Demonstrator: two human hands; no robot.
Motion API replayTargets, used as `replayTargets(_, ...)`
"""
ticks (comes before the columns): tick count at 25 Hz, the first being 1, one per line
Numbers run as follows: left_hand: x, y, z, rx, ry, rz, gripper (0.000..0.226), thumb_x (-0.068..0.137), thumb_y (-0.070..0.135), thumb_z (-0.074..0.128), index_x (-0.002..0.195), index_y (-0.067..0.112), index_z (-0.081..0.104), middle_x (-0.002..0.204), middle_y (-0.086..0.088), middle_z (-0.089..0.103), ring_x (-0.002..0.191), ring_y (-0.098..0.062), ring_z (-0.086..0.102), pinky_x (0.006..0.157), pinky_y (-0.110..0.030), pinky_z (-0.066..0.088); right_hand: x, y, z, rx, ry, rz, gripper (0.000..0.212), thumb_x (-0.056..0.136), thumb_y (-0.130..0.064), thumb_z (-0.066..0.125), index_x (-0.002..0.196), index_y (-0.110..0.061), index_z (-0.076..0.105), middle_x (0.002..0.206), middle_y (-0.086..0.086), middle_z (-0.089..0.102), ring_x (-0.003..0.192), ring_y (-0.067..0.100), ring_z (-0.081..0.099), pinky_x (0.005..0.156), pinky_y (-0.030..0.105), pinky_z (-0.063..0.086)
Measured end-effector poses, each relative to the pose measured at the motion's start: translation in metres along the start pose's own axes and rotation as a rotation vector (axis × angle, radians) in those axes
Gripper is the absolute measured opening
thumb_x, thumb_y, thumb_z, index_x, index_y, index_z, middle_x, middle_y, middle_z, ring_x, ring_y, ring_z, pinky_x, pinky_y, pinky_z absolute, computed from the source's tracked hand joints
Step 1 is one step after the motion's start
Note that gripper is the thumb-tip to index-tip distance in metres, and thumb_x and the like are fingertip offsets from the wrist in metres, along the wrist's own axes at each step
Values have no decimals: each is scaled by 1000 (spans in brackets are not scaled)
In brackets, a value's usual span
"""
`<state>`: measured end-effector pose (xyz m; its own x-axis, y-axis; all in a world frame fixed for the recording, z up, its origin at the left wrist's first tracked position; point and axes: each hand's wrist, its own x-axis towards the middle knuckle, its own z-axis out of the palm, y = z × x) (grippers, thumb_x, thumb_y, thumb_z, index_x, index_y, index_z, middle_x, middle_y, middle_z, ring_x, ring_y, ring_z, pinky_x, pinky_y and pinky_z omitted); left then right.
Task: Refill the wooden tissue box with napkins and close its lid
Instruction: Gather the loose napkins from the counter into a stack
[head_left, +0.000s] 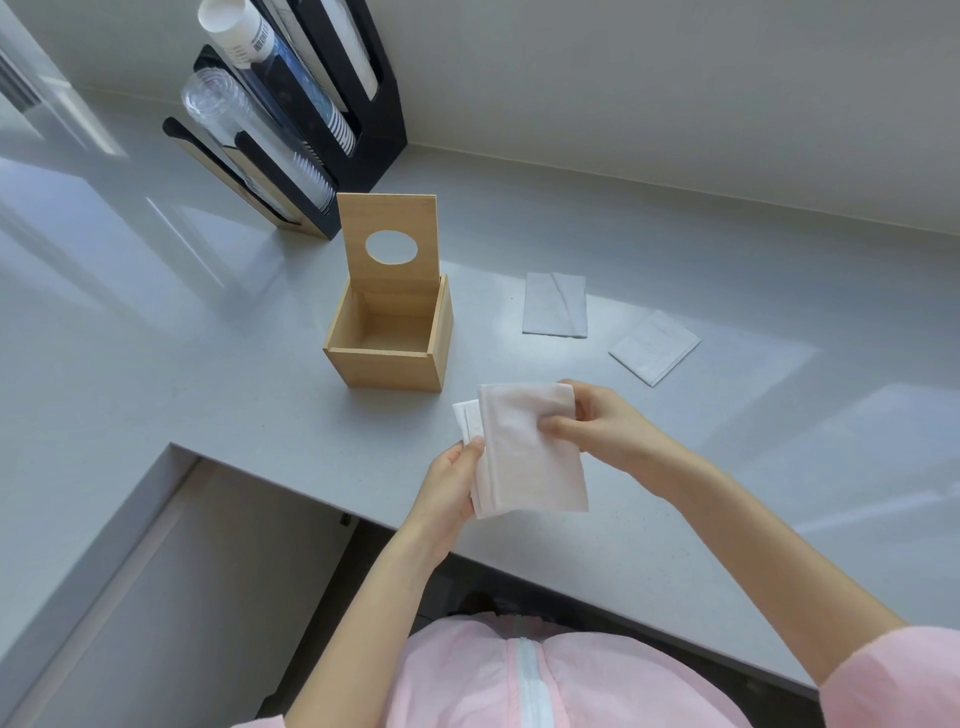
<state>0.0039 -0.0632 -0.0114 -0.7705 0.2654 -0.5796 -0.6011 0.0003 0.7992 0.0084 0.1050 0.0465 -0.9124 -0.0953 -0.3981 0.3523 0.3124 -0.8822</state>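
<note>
Both hands hold a small stack of napkins (527, 449) above the counter's near edge, the wooden tissue box (389, 338) standing open and empty just beyond.

The left hand (449, 491) pinches the stack's lower left side while the right hand (597, 423) grips its upper right corner, thumb on top, probably to square the sheets before they drop in. The box sits mid-counter with its lid (388, 241) tipped upright at the back (the oval slot shows the counter through it), leaving the mouth clear for loading. Two more folded napkins (555, 305) lie flat to the box's right, one (653, 347) nearer the right edge, likely next. The grey counter (156, 338) is glossy and meets a pale wall; a black cup dispenser (291, 119) stands at the back left corner.
</note>
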Motion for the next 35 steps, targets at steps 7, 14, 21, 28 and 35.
replayTargets(7, 0, -1, 9, 0, -75, 13, 37, 98, 36, 30, 105, 21, 63, 104, -4, 69, 96, -18, 65, 84, -34, 51, 13, 18, 13, -109, 102, 107, 14, 82, -8, 50, 84, -22, 54, 80, -3, 55, 80, 18, 51, 60, 24, 39)
replayTargets(14, 13, 3, 13, -2, -149, -19, 40, 98, 35, 31, 120, 15, 59, 116, -9, 67, 109, -25, 63, 96, -43, 46, 17, 18, 4, -203, 142, 85, 15, 81, -9, 51, 91, -19, 55, 84, 2, 58, 79, 19, 52, 55, 22, 38)
replayTargets(21, 34, 15, 31, 175, -187, 33, 29, 96, 14, 36, 111, 16, 61, 104, -5, 68, 95, -21, 64, 73, -29, 51, 26, 22, -20, -223, 166, 57, 13, 83, -11, 52, 93, -17, 57, 84, 0, 57, 79, 18, 52, 55, 22, 40)
replayTargets(28, 65, 40, 54, 194, -169, 33, 29, 96, 13, 36, 111, 15, 60, 102, -1, 68, 94, -19, 64, 74, -29, 50, 42, 38, -83, -121, 351, 117, 17, 90, -20, 51, 102, -12, 59, 89, 1, 62, 81, 18, 62, 72, 32, 49)
replayTargets(35, 84, 56, 70, 208, -169, 9, 27, 95, 13, 36, 95, 24, 61, 97, 3, 67, 90, -14, 64, 74, -28, 51, 71, 67, -139, -474, 550, 345, 39, 87, -25, 54, 124, -13, 49, 129, 9, 49, 119, 27, 49, 93, 39, 43)
